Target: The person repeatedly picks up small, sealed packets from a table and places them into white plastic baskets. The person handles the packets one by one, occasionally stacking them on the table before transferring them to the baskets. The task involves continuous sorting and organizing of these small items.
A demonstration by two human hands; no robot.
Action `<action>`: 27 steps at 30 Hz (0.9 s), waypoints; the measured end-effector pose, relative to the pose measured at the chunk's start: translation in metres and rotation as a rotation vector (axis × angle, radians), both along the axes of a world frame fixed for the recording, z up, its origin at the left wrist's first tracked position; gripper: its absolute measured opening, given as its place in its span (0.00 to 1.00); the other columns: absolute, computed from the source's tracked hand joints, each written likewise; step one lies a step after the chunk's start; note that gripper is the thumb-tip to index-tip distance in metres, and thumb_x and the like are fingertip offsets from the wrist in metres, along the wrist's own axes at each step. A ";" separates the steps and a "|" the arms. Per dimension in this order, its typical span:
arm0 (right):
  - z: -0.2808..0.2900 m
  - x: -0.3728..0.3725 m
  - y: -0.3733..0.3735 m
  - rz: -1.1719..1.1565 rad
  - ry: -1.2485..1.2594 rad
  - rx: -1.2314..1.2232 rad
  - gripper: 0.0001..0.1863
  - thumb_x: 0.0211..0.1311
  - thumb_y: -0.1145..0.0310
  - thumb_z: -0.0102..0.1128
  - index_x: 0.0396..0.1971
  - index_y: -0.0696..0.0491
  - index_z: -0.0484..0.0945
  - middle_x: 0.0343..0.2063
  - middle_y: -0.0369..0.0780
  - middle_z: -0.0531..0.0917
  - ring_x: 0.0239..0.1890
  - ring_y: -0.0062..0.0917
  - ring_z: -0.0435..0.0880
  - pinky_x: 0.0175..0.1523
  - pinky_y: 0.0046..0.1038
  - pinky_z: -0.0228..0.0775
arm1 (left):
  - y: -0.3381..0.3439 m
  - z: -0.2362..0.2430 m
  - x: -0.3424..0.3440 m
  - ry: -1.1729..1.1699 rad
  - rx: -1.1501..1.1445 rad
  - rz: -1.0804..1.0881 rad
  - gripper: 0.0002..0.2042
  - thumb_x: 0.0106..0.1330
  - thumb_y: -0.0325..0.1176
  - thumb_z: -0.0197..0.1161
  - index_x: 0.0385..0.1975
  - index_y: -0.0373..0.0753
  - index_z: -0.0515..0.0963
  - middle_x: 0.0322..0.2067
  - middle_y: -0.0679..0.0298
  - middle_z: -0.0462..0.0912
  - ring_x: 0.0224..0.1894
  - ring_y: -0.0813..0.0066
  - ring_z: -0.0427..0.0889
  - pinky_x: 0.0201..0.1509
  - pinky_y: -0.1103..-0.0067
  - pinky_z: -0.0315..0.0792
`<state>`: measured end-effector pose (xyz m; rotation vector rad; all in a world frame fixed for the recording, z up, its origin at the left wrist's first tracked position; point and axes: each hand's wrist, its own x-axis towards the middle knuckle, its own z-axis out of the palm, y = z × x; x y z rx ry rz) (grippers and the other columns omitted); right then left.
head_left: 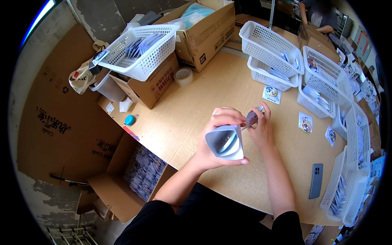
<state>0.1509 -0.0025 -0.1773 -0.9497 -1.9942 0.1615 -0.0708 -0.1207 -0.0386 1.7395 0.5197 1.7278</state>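
Observation:
My left hand (203,151) is wrapped round a small white paper packet (236,153), squeezed so that its mouth gapes toward me. Inside it shows a round, shiny disc (226,143), like a badge. Just to the right, my right hand (263,132) pinches a small printed piece (252,118) that looks like a card or sachet, seen nearly edge-on. Its left end is close to the left fingertips; I cannot tell whether they touch it. Both hands are above the wooden table (192,98).
White baskets (267,43) holding packets line the right side, beside printed cards with round badges (271,93) and a grey phone (316,181). Another basket (141,69) sits on a carton at back left, near a tape roll (183,76). Below left, an open carton (112,196) holds many packets.

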 end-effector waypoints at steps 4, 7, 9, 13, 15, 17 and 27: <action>-0.001 -0.003 -0.001 0.008 0.010 0.006 0.56 0.47 0.85 0.85 0.74 0.37 0.63 0.80 0.52 0.58 0.69 0.55 0.79 0.63 0.45 0.87 | -0.017 -0.011 0.016 -0.576 -0.434 -0.203 0.45 0.53 0.54 0.91 0.67 0.48 0.71 0.60 0.55 0.79 0.67 0.57 0.78 0.65 0.45 0.85; -0.002 -0.003 0.000 0.040 0.039 0.038 0.54 0.47 0.85 0.85 0.73 0.40 0.64 0.79 0.53 0.59 0.72 0.56 0.76 0.64 0.46 0.86 | -0.039 -0.035 0.039 -0.661 -0.636 -0.314 0.43 0.54 0.51 0.91 0.67 0.49 0.72 0.60 0.58 0.80 0.69 0.61 0.78 0.65 0.45 0.85; -0.006 -0.001 0.004 0.055 0.073 0.028 0.53 0.48 0.86 0.84 0.73 0.42 0.65 0.79 0.54 0.60 0.72 0.55 0.76 0.64 0.46 0.85 | -0.047 -0.046 0.048 -0.629 -0.602 -0.363 0.43 0.53 0.47 0.92 0.66 0.48 0.72 0.61 0.58 0.79 0.69 0.61 0.78 0.67 0.46 0.85; -0.006 0.002 0.000 0.065 0.081 -0.027 0.54 0.47 0.86 0.85 0.73 0.42 0.66 0.79 0.53 0.60 0.71 0.54 0.76 0.61 0.43 0.86 | -0.065 -0.062 0.063 -0.550 -0.500 -0.357 0.43 0.53 0.41 0.93 0.66 0.45 0.71 0.62 0.54 0.77 0.69 0.58 0.76 0.68 0.47 0.84; -0.009 0.004 0.001 0.081 0.096 -0.055 0.55 0.46 0.87 0.85 0.73 0.42 0.66 0.79 0.53 0.59 0.70 0.52 0.77 0.60 0.41 0.87 | -0.071 -0.067 0.066 -0.495 -0.417 -0.374 0.44 0.52 0.40 0.94 0.66 0.44 0.71 0.62 0.52 0.76 0.69 0.57 0.76 0.68 0.47 0.83; -0.009 0.003 0.001 0.084 0.095 -0.051 0.56 0.44 0.87 0.86 0.74 0.42 0.66 0.79 0.51 0.59 0.70 0.50 0.77 0.58 0.40 0.88 | -0.077 -0.071 0.066 -0.420 -0.355 -0.371 0.45 0.52 0.39 0.94 0.66 0.42 0.70 0.62 0.49 0.75 0.68 0.55 0.77 0.69 0.50 0.82; -0.009 0.002 0.001 -0.055 0.091 -0.063 0.57 0.40 0.85 0.88 0.72 0.45 0.66 0.77 0.52 0.64 0.71 0.56 0.75 0.64 0.47 0.84 | -0.099 -0.036 0.012 -0.302 -0.837 -0.378 0.20 0.81 0.40 0.70 0.62 0.32 0.77 0.48 0.54 0.89 0.49 0.69 0.89 0.51 0.70 0.87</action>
